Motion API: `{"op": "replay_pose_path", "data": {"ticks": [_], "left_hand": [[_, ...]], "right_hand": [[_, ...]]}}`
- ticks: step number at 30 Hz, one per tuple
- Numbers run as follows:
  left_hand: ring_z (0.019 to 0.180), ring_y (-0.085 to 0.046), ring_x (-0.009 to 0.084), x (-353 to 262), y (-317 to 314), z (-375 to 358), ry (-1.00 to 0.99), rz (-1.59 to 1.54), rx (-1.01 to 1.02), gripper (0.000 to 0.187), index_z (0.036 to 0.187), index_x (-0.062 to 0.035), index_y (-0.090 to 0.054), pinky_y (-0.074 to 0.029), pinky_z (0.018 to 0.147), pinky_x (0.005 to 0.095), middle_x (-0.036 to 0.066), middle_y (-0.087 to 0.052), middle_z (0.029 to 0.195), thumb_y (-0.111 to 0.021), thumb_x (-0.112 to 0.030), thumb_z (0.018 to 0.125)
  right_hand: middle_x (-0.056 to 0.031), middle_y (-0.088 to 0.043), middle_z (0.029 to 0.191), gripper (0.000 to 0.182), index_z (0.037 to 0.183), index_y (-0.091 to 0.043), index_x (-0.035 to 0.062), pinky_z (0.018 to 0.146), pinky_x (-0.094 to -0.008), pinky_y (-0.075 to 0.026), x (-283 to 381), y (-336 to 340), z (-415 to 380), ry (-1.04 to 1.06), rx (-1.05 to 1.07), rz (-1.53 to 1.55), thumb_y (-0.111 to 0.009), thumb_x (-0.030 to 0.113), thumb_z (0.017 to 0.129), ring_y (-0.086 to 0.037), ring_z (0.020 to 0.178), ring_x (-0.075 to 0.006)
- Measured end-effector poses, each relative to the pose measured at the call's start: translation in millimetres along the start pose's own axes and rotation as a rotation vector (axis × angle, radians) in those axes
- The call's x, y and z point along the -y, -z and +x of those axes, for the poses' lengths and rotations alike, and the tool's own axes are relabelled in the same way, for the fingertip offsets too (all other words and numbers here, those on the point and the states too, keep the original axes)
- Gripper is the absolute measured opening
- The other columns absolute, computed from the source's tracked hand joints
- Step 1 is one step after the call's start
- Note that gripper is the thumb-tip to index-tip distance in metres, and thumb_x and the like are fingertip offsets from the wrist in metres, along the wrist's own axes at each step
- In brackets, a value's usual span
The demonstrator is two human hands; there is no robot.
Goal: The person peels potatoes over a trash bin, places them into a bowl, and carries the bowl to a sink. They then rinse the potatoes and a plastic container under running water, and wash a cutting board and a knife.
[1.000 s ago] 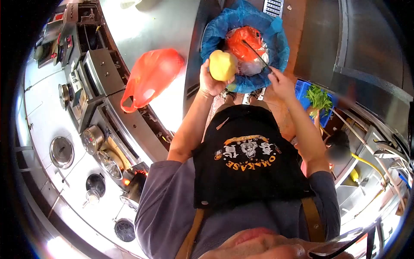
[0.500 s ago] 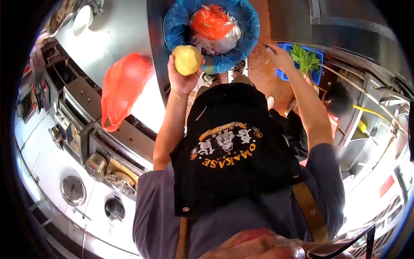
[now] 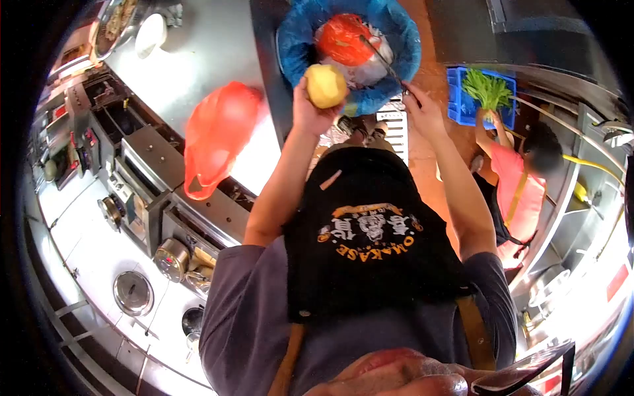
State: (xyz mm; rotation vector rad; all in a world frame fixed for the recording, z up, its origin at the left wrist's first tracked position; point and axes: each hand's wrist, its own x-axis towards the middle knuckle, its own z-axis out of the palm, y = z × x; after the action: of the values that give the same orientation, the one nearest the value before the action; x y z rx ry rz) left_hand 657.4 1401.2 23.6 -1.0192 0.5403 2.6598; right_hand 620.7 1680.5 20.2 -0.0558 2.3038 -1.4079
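Note:
My left hand (image 3: pixel 313 113) holds up a round, pale yellow peeled potato (image 3: pixel 326 86), with the fingers curled around its side and underneath. In my right hand (image 3: pixel 424 109) is a long, thin, dark knife-like tool (image 3: pixel 384 65); its exact kind is not clear. The tool points up and left, over the bin and apart from the potato. Both hands are at the near rim of a round bin lined with a blue plastic bag (image 3: pixel 404 39). Inside the bin lie a red plastic bag (image 3: pixel 345 41) and whitish, translucent scraps or plastic (image 3: pixel 370 69).
Left of me, a filled red plastic bag (image 3: pixel 221 135) sits on the steel counter (image 3: pixel 205 46), with a white bowl (image 3: pixel 150 35) farther back. On the right, a co-worker in a red top (image 3: pixel 518 198) handles leafy greens (image 3: pixel 487 89) over a blue crate (image 3: pixel 462 109).
My right hand has brought the tool inward, over the bin, from its right side. My left hand still holds the potato. The whole view has shifted, showing more of the co-worker.

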Motion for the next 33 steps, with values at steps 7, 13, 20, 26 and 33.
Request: {"op": "replay_pose_path", "data": {"ticks": [7,13,20,26,33], "left_hand": [[0.107,-0.06,0.0273,9.8,-5.0,3.0,0.011,-0.094,0.14,0.053,0.12,-0.0135,-0.057,-0.049,0.092,0.0466,0.01,-0.063,0.115,-0.041,-0.057,0.093],[0.102,-0.062,0.0311,8.7,6.7,2.1,-0.073,0.032,-0.1,0.049,0.126,-0.014,-0.049,-0.054,0.082,0.0438,0.009,-0.059,0.119,-0.043,-0.052,0.096],[0.106,-0.06,0.0327,10.3,5.8,-2.0,-0.033,-0.134,-0.081,0.053,0.126,-0.0098,-0.049,-0.054,0.086,0.0436,0.012,-0.06,0.119,-0.039,-0.052,0.096],[0.106,-0.061,0.0357,-22.0,0.3,-4.8,-0.033,0.109,0.118,0.052,0.128,-0.014,-0.05,-0.055,0.083,0.0423,0.01,-0.06,0.12,-0.038,-0.053,0.096],[0.109,-0.059,0.0363,-36.3,1.2,9.3,-0.016,0.057,0.046,0.052,0.13,-0.0149,-0.049,-0.054,0.083,0.045,0.01,-0.058,0.125,-0.038,-0.052,0.096]], "right_hand": [[-0.008,-0.064,0.093,0.041,0.122,-0.063,0.018,0.071,-0.0381,-0.052,65.5,-21.1,-17.0,0.642,-0.028,-0.396,-0.068,0.018,0.081,-0.063,0.081,-0.0281],[-0.0085,-0.061,0.091,0.041,0.128,-0.059,0.024,0.07,-0.0398,-0.051,4.4,-28.3,16.5,0.399,0.102,-0.366,-0.061,0.02,0.087,-0.062,0.079,-0.0296],[-0.0098,-0.06,0.091,0.039,0.13,-0.056,0.0257,0.074,-0.0389,-0.052,51.7,-55.8,11.3,0.417,0.091,-0.375,-0.057,0.025,0.091,-0.061,0.085,-0.0299],[-0.0139,-0.06,0.125,0.04,0.13,-0.057,0.0212,0.092,-0.0402,-0.049,-32.4,-26.1,61.5,-0.111,0.16,-0.596,-0.053,0.035,0.092,-0.059,0.111,-0.0319],[-0.0164,-0.065,0.112,0.04,0.127,-0.058,0.015,0.086,-0.0381,-0.049,11.1,-17.4,11.1,-0.077,-0.019,-0.275,-0.056,0.034,0.092,-0.062,0.103,-0.0316]]}}
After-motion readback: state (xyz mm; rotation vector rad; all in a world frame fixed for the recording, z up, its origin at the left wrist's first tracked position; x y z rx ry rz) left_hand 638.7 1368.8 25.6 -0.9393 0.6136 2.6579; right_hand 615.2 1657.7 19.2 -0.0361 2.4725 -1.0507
